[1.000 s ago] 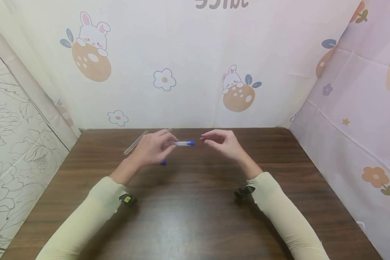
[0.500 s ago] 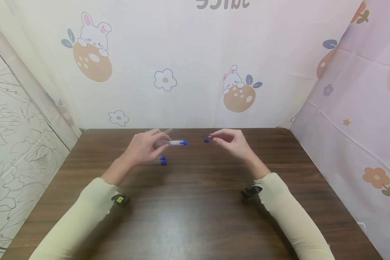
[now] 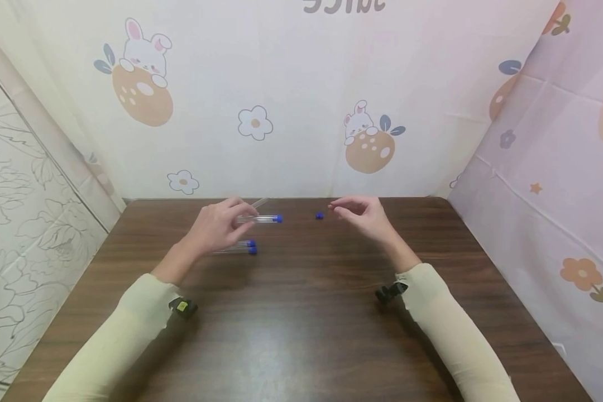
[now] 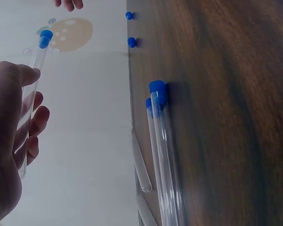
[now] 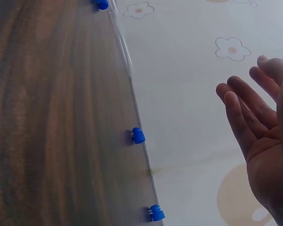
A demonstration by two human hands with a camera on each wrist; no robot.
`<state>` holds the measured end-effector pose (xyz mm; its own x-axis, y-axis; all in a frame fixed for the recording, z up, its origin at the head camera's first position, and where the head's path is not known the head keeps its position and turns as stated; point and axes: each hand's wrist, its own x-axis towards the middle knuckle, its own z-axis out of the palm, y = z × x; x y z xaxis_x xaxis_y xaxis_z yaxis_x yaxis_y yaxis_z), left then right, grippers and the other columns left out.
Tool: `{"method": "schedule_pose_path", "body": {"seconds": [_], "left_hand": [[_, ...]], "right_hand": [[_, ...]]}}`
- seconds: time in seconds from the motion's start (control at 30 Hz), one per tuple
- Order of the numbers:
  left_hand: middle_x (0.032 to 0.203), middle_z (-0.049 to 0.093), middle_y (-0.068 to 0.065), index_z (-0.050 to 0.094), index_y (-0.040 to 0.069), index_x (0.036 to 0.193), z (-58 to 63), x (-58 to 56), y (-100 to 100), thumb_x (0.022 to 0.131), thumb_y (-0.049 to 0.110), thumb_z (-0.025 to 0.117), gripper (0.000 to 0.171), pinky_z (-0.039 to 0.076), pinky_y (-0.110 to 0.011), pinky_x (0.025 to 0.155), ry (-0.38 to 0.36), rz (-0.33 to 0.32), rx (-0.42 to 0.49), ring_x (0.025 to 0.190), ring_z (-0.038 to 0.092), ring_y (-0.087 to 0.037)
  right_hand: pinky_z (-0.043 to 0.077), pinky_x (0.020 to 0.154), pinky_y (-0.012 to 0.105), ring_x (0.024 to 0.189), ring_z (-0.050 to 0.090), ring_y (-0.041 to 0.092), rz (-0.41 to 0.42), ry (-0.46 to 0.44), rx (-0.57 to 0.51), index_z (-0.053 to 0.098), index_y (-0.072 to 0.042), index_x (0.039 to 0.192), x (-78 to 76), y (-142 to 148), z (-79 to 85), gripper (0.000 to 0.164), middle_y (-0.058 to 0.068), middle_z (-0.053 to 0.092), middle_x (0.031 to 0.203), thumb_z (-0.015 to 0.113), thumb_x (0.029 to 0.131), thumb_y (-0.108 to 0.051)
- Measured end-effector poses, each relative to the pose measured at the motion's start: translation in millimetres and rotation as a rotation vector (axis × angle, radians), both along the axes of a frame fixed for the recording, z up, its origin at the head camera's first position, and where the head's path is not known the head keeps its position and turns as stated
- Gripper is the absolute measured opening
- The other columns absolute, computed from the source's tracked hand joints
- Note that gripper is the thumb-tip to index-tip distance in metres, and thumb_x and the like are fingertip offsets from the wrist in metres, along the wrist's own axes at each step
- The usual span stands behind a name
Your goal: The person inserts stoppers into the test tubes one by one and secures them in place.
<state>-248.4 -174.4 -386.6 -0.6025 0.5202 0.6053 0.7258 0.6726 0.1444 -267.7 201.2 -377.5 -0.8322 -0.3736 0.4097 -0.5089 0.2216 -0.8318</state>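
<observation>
My left hand [image 3: 216,226] grips a clear test tube [image 3: 266,219] with a blue stopper in its end. In the left wrist view the tube [image 4: 35,63] slants upward between thumb and fingers, raised off the table. My right hand [image 3: 367,215] is held to the right, fingers loosely bent and nothing between them; the right wrist view shows the hand [image 5: 262,117] apart from everything. A loose blue stopper [image 3: 319,215] lies just left of its fingertips. A second loose stopper [image 5: 156,213] shows in the right wrist view.
Two stoppered test tubes [image 4: 165,155] lie side by side on the brown table [image 3: 291,312], below my left hand. Two tubes without stoppers, one of them an open tube [image 4: 141,162], lie near the back edge. A printed curtain [image 3: 301,84] hangs behind the table.
My left hand has drawn leftward with the stoppered tube. My right hand has shifted right, uncovering the loose stopper. More of the two stoppered tubes on the table is visible.
</observation>
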Motion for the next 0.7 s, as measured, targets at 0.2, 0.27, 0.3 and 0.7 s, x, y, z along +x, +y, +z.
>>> {"method": "schedule_pose_path", "body": {"seconds": [0.2,0.27,0.3,0.7], "left_hand": [[0.091,0.068,0.004,0.072,0.02,0.105,3.9,-5.2,0,0.091,0.025,0.073,0.015,0.041,-0.021,0.049,-0.005,0.007,-0.013,0.06,0.062,-0.008],[0.09,0.069,0.003,0.072,0.019,0.105,5.6,-7.4,-1,0.091,0.024,0.073,0.015,0.041,-0.022,0.049,-0.005,0.005,-0.004,0.059,0.062,-0.01],[0.09,0.069,0.003,0.072,0.019,0.104,6.4,-8.7,-1,0.09,0.024,0.073,0.015,0.041,-0.022,0.049,-0.003,0.004,0.001,0.059,0.062,-0.01],[0.09,0.069,0.002,0.072,0.02,0.102,7.1,-17.0,-1,0.09,0.023,0.074,0.013,0.042,-0.023,0.05,-0.027,0.027,0.017,0.061,0.062,-0.011]], "right_hand": [[0.062,0.081,0.033,0.089,0.073,0.0,-0.006,-0.003,-0.024,0.07,0.01,0.111,-6.1,1,6.5,0.021,0.033,0.071,0.114,0.067,0.094,-0.001],[0.062,0.081,0.029,0.089,0.073,0.0,-0.011,-0.003,-0.017,0.07,0.01,0.112,-8.1,0,9.1,0.022,0.033,0.07,0.113,0.067,0.094,-0.001],[0.061,0.081,0.027,0.089,0.073,0.001,-0.015,-0.005,-0.012,0.07,0.01,0.112,-9.0,-1,10.6,0.022,0.033,0.071,0.113,0.067,0.094,-0.002],[0.052,0.056,0.029,0.085,0.072,0.001,-0.068,-0.008,0.061,0.072,0.002,0.113,-14.3,-1,22.9,0.022,0.024,0.074,0.113,0.068,0.095,-0.01]]}}
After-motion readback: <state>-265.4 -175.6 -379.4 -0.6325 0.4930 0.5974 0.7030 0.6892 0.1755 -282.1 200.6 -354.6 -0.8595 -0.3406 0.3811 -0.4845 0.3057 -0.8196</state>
